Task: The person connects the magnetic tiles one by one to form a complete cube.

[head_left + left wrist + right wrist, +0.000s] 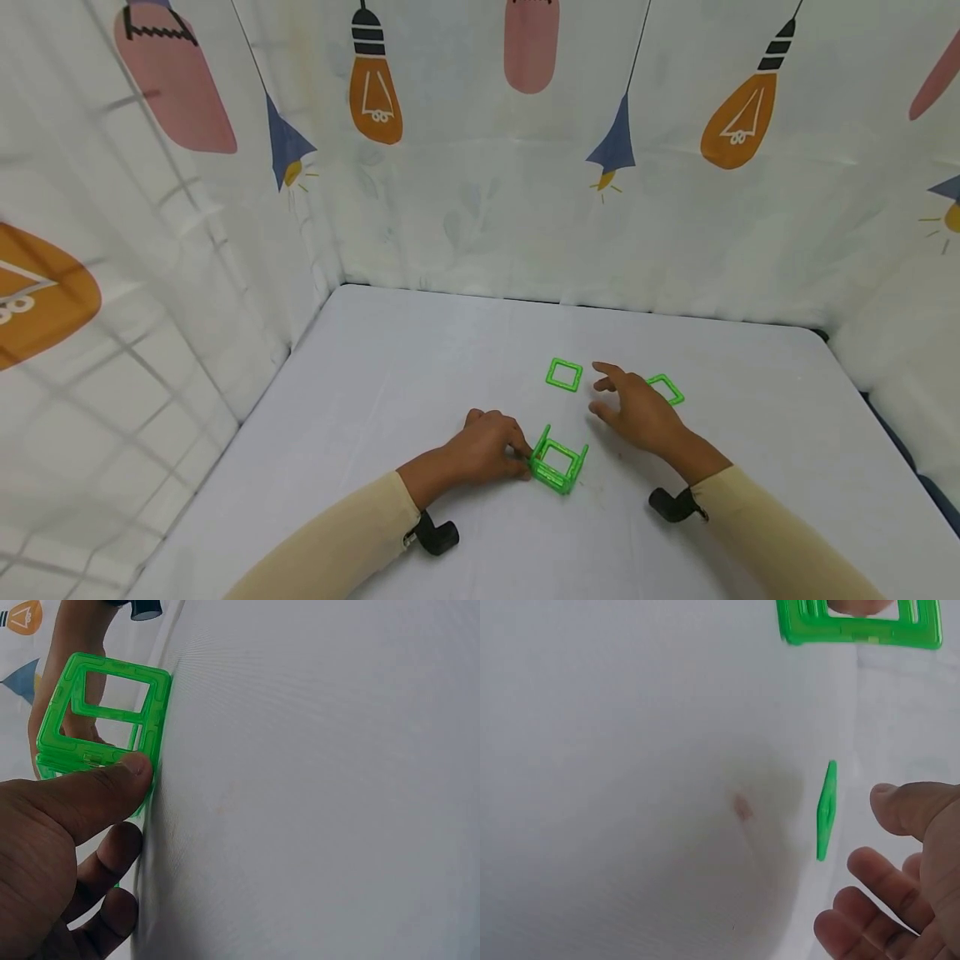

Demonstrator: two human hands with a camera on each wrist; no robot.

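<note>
A person's left hand [487,446] steadies a partly built green frame structure [558,465] on the white worktop [375,375], thumb and fingers [112,784] pinching its near wall; the structure sits just to the right of those fingers, its open top facing up. Further right, the right hand [637,408] hovers low over the worktop with fingers [877,881] spread and relaxed, gripping nothing. A loose green square tile [564,374] lies flat just left of and beyond those fingertips, close to the index finger. A second flat green tile [666,388] lies on the hand's right side, partly hidden behind it. The right hand is plainly the nearer to both loose tiles. A curtain printed with light bulbs [480,167] encloses the scene.
</note>
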